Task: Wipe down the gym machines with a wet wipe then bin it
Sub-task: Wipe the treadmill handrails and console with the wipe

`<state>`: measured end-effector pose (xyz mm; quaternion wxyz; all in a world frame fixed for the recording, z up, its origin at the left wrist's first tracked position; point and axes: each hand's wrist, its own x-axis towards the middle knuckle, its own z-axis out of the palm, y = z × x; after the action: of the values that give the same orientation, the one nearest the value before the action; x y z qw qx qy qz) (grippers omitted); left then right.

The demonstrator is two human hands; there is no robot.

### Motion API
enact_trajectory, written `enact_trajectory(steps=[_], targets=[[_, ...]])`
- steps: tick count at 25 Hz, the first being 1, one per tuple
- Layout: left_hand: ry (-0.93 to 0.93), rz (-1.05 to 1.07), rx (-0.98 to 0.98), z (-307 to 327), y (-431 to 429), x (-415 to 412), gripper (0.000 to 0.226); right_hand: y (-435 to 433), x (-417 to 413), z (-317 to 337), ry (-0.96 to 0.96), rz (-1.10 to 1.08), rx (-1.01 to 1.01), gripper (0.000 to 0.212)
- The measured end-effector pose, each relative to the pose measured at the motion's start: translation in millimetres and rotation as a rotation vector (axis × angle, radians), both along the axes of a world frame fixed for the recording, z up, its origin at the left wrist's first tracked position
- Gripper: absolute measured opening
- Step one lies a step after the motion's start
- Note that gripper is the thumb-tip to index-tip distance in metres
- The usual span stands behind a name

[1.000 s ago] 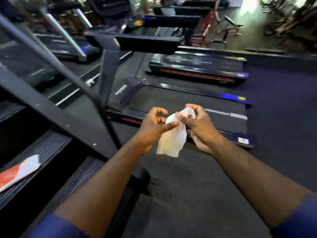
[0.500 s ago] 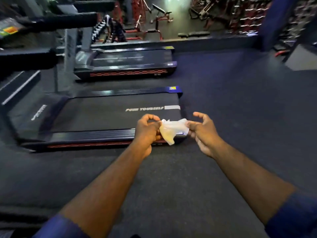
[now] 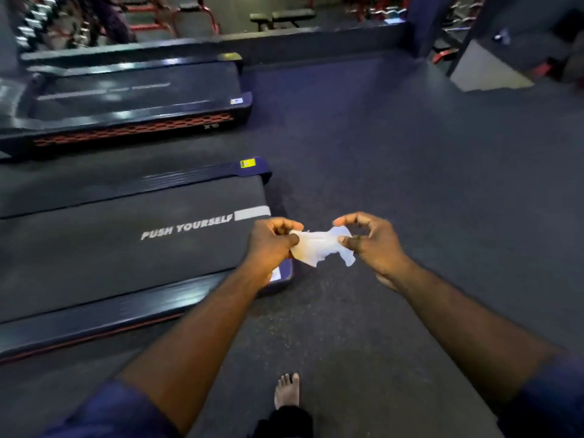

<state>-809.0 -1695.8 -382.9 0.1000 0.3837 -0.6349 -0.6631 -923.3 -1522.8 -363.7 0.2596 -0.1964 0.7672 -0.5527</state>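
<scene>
Left of the fingers, the rear end of the near treadmill (image 3: 126, 248), belt marked PUSH YOURSELF, ending under the left hand (image 3: 271, 245), blue corner cap just below that wrist. Beyond it, a second treadmill (image 3: 136, 99) lying parallel. Ahead of the fingertips and to their right, wide dark floor (image 3: 410, 184), open up to a grey block (image 3: 486, 74) well apart at the far right. Both bare forearms stretched forward from blue sleeves, hands level above the floor with a small gap between them. Left thumb and forefinger clamped on one end of the wet wipe (image 3: 316, 248), remaining fingers curled. Right hand (image 3: 373, 245) pinching the other end under the thumb, forefinger arched above and apart from it. Wipe crumpled and stretched between the two pinches, ragged lower edge hanging below the fingers. Nearer than the hands, a bare foot (image 3: 287, 392) on the floor.
</scene>
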Motion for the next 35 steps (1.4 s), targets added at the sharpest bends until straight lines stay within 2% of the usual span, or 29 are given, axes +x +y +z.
enact_trajectory(steps=[3, 7, 10, 13, 15, 18, 21, 23, 25, 28, 31, 33, 35], targets=[[-0.032, -0.091, -0.117, 13, -34, -104, 0.032, -10, -98, 5, 0.138, -0.064, 0.091, 0.039], [-0.043, -0.221, -0.115, 17, -59, -246, 0.035, -23, -224, -4, 0.059, -0.163, 0.082, 0.032], [-0.1, -0.254, -0.127, 19, -76, -347, 0.035, -44, -331, -11, 0.023, -0.101, 0.025, 0.021], [-0.133, -0.281, -0.249, 35, -110, -441, 0.019, -83, -443, 2, 0.224, 0.053, 0.109, 0.047], [-0.153, -0.251, -0.414, 45, -146, -491, 0.033, -123, -507, 20, 0.44, 0.146, 0.159, 0.051], [-0.249, -0.18, -0.659, 57, -199, -543, 0.039, -187, -575, 44, 0.624, 0.29, 0.206, 0.039], [-0.275, -0.135, -0.66, 52, -266, -590, 0.036, -265, -644, 45, 0.639, 0.379, 0.22, 0.015], [-0.22, -0.057, -0.483, 37, -321, -624, 0.032, -319, -695, 34, 0.524, 0.404, 0.248, 0.008], [-0.175, -0.005, -0.365, 28, -366, -658, 0.032, -365, -740, 21, 0.29, 0.371, 0.236, 0.007], [-0.092, 0.047, -0.174, 26, -441, -721, 0.03, -443, -807, 14, 0.002, 0.351, 0.179, 0.016], [0.098, 0.051, 0.064, 44, -523, -798, 0.017, -521, -877, 30, -0.229, 0.339, -0.006, 0.016], [0.195, 0.021, 0.156, 60, -562, -843, 0.007, -562, -917, 42, -0.339, 0.364, -0.111, 0.02], [0.204, -0.046, 0.117, 66, -603, -898, 0.021, -613, -965, 48, -0.388, 0.394, -0.146, 0.018]])
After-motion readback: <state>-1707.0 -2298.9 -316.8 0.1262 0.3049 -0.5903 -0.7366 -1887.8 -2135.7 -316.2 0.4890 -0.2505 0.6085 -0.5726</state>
